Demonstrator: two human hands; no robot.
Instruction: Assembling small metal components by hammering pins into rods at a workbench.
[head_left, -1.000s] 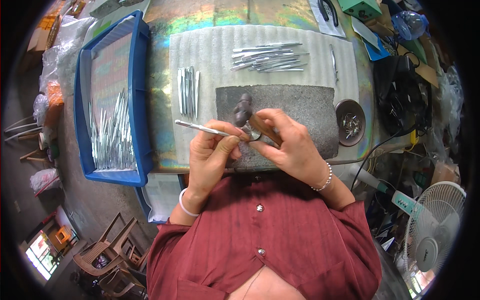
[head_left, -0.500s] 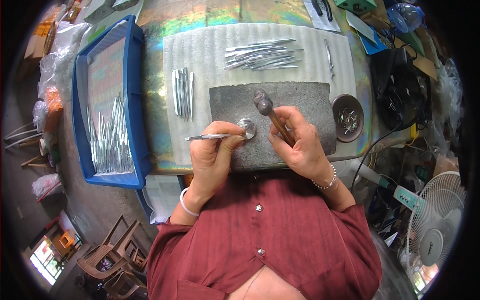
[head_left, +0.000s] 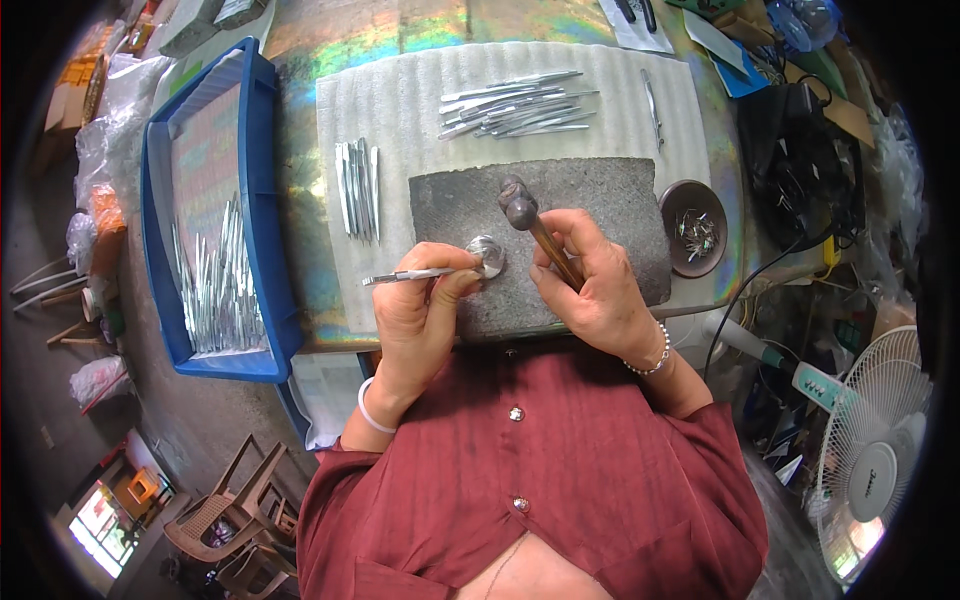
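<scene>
While the left hand [head_left: 425,300] pinches a slim metal piece [head_left: 412,275] between thumb and fingers, the right hand [head_left: 597,280] is closed around the handle of a hammer [head_left: 519,207], its head over the dark slab [head_left: 615,215]. The metal piece extends across the slab's left edge, its right end at a round silver block [head_left: 489,250]. Beside the slab's right edge stands a bowl [head_left: 688,193] of metal bits; a blue tray [head_left: 262,180] sits at the tabletop's [head_left: 300,115] left edge.

The smooth, iridescent-topped table [head_left: 375,25] directly carries 1 white ribbed foam sheet [head_left: 395,115] and, near its far right corner, 1 white paper sheet [head_left: 642,41].
</scene>
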